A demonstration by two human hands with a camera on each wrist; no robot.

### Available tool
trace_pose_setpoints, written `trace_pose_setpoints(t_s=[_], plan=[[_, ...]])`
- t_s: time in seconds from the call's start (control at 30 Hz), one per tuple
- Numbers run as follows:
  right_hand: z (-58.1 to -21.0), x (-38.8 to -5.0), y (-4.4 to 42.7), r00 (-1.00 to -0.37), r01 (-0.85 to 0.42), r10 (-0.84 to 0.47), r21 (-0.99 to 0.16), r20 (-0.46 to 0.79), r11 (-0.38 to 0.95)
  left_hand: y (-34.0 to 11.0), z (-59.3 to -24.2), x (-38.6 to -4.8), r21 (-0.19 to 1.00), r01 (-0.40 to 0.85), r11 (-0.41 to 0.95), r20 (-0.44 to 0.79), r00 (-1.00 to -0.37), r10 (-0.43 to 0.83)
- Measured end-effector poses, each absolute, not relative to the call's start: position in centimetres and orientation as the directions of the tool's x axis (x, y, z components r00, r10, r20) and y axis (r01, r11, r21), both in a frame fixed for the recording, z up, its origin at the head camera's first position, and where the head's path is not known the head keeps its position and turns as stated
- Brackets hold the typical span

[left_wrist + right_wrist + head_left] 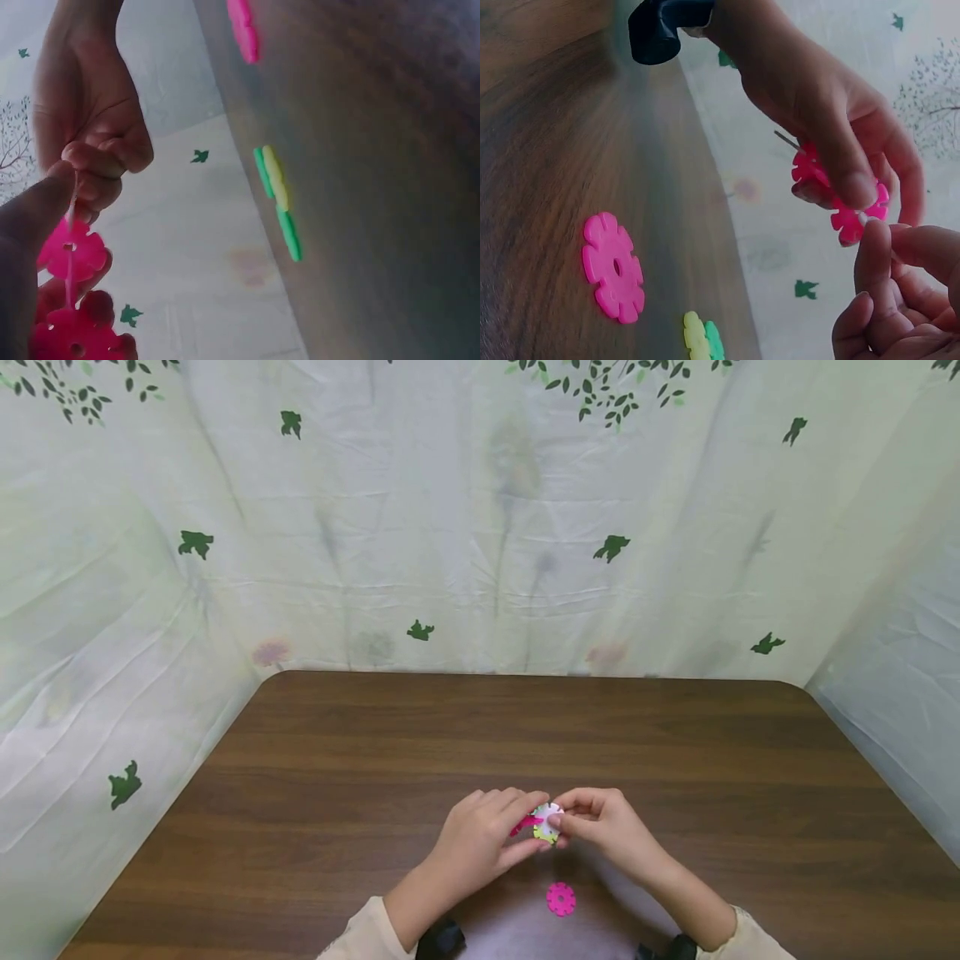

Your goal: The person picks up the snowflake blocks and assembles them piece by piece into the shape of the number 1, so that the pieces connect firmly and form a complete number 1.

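Left sleeve: cream cloth (366,933), nearer the person than the loose pink disc (561,899) and to its left, with a black wrist strap (441,939) beside it.
Left hand: the left hand (480,833) is beyond the loose pink disc and to its left, pinching flower-edged discs between thumb and fingers.
Held discs: two pink discs (88,253), off the table (360,743), beyond the loose pink disc and slightly left of it.
String: a thin pale string (70,281) runs between the two pink discs, up to the other hand's fingertips.
Yellow and green: a yellow disc (276,178) and green discs (290,234) lie near the loose pink disc, apart from it; whether they touch each other I cannot tell.
Loose disc: flat on the brown table, with a hole in its middle.
Right hand: the right hand (615,827) is beyond the loose pink disc and to its right, thumb and forefinger pinching the string.
Curtain: a pale curtain (465,527) with green bird shapes hangs well beyond the loose pink disc.
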State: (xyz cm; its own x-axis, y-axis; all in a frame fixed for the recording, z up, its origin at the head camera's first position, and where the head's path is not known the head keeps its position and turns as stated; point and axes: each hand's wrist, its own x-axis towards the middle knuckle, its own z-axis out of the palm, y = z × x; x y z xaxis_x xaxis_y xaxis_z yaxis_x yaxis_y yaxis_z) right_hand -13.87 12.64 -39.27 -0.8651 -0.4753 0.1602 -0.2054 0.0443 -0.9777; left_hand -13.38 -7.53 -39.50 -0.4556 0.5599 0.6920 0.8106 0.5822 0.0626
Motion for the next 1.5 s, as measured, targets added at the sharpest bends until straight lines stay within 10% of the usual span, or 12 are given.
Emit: trace_pose_setpoints(t_s=[1.0, 1.5], plan=[[-44.6, -18.6, 16.6, -0.858, -0.479, -0.454, -0.690, 0.239, 0.543, -9.2, -39.2, -14.8, 0.204, 0.774, 0.599, 0.729, -0.528, 0.435], [-42.5, -17.9, 16.2, -0.882, -0.406, -0.414, -0.808, 0.225, 0.427, -8.9, -39.4, -14.5, 0.240, 0.774, 0.586, 0.689, -0.561, 0.459]])
